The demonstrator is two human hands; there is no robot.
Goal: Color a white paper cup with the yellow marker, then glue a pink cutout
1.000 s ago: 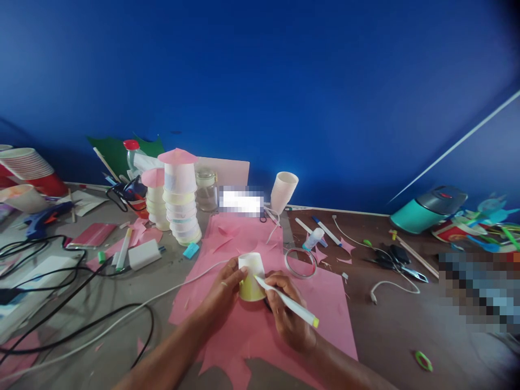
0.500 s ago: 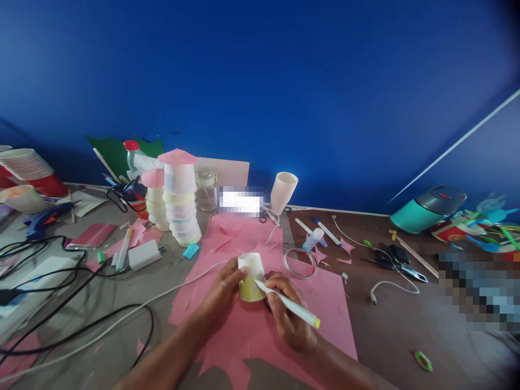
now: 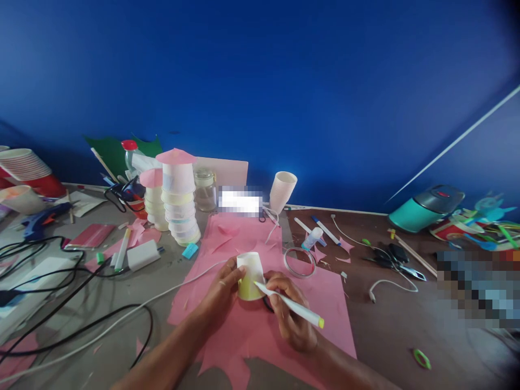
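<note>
Deep blue wall fills the upper half; below it a cluttered brown table [image 3: 385,325] carries a matte pink paper sheet [image 3: 252,325] with jagged cut edges. On that sheet I see my left hand [image 3: 221,295] wrapped around a small paper cup [image 3: 249,273], upside down, smooth and tapered, white toward the top and yellow toward the bottom, its long axis upright. My right hand [image 3: 290,317] pinches a slim white marker [image 3: 290,305] with a yellow-green end; its tip touches the cup's side and its barrel runs toward 4 o'clock. A clear tape ring [image 3: 299,261] lies just beside the cup at 2 o'clock. A stack of cups [image 3: 179,203] stands well apart at 11 o'clock. Bare sheet lies open at 6 o'clock; cables [image 3: 101,319] crowd 9 o'clock.
</note>
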